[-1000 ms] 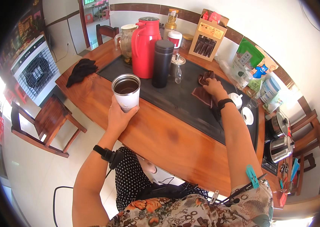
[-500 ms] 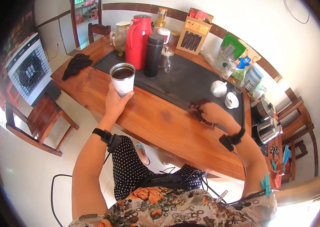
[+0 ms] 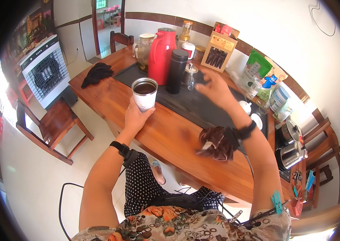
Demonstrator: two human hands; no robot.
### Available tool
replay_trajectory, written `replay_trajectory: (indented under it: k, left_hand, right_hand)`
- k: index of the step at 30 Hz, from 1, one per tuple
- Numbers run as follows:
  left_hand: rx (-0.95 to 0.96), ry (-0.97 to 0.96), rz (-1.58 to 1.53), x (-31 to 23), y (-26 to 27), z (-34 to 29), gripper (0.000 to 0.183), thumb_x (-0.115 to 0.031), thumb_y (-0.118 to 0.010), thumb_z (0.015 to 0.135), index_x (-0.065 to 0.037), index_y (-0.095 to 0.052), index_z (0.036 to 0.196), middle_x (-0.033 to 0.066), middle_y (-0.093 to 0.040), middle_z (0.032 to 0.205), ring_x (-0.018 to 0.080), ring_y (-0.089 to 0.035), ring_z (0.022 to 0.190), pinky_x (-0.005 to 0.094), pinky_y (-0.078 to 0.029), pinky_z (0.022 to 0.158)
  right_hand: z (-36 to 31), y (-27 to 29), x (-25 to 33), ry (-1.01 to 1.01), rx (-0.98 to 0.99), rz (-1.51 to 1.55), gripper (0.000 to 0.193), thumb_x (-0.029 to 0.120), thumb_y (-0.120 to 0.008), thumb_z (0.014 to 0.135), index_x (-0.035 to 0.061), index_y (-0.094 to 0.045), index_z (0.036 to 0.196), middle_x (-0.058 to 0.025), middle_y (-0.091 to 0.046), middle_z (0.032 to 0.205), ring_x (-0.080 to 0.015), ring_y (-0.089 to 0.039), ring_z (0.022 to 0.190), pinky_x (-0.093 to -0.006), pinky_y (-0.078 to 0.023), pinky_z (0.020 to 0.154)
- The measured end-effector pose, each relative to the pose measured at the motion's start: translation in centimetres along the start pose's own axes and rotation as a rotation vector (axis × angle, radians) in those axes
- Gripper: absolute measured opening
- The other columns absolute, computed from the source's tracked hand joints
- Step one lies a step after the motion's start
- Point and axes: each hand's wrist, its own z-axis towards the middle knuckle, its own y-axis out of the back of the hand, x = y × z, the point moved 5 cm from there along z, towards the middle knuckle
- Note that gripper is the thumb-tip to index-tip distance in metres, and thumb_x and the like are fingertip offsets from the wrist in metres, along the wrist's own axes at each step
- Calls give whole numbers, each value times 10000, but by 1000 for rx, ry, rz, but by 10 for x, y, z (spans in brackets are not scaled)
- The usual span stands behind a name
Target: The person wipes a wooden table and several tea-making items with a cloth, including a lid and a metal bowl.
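My left hand is wrapped round a white tumbler with a steel rim and dark liquid inside, held upright by the table's front edge. My right hand hovers over the black tea tray with its fingers apart and nothing in them. Just beyond those fingers stands a small lidded glass teapot. A crumpled brown cloth lies on the wooden table below my right wrist. Partly behind that forearm are a white lidded teapot and a white cup.
A black flask, a red thermos jug and a glass pitcher stand beyond the tumbler. A black cloth lies at the left corner. Steel pots stand at the right. A wooden chair is on the left.
My right hand has let go of the brown cloth and moved away from me and to the left, toward the small glass teapot. The tumbler stays in my left hand. The view has shifted slightly.
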Motion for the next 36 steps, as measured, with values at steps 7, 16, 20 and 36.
replay_trajectory:
  k: [7,16,20,36]
  left_hand:
    - [9,18,-42,1,-2,0,787,-287,-841,714,9,-419,1309,239,-645,1151,400,-625,1079,461,-490,903]
    - [-6,-26,-111,-2,-7,0,726,-238,-848,705,11,-456,1263,216,-656,1138,370,-639,1063,441,-491,903]
    - [-3,-36,-103,-1,-8,1,729,-243,-843,712,12,-450,1271,218,-653,1147,370,-636,1072,440,-487,909]
    - [14,3,-67,-4,-7,2,734,-264,-819,733,7,-415,1283,228,-639,1158,368,-636,1074,441,-490,903]
  right_hand:
    - [125,-44,-6,2,-147,-294,993,467,-819,693,107,-345,1488,-342,-466,1339,-420,-546,1196,-466,-468,994]
    - [131,-69,1,-110,-92,-129,762,376,-823,692,31,-507,1294,-284,-623,1139,-395,-620,1064,-425,-501,933]
    - [110,-54,6,18,-25,-94,740,361,-820,684,33,-535,1283,-249,-662,1077,-381,-637,1036,-415,-499,923]
    - [61,142,-147,-178,-435,-333,742,356,-804,673,14,-562,1285,-233,-672,1105,-365,-655,1028,-413,-518,913]
